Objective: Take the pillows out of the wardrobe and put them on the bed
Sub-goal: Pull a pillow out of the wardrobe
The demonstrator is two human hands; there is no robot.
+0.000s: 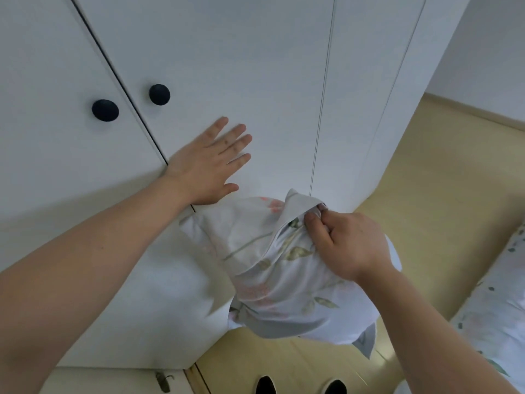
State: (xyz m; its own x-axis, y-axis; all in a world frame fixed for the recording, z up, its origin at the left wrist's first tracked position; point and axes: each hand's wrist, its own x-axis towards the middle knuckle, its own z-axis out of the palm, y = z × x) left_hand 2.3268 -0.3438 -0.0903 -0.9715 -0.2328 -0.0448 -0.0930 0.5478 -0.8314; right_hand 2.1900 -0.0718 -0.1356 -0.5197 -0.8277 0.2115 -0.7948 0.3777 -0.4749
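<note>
I face the white wardrobe (255, 66). My left hand (208, 163) lies flat with fingers spread against one of its doors, right of two round black knobs (159, 94). My right hand (345, 244) grips the top corner of a pale pillow (272, 268) printed with leaves and pink flowers. The pillow hangs from that hand in front of the wardrobe, above the floor. The bed (494, 305), covered in the same floral fabric, shows at the right edge.
Light wooden floor (443, 194) runs between the wardrobe and the bed. My two dark shoes (301, 386) stand at the bottom edge. A white wall and skirting board (483, 109) close the far right.
</note>
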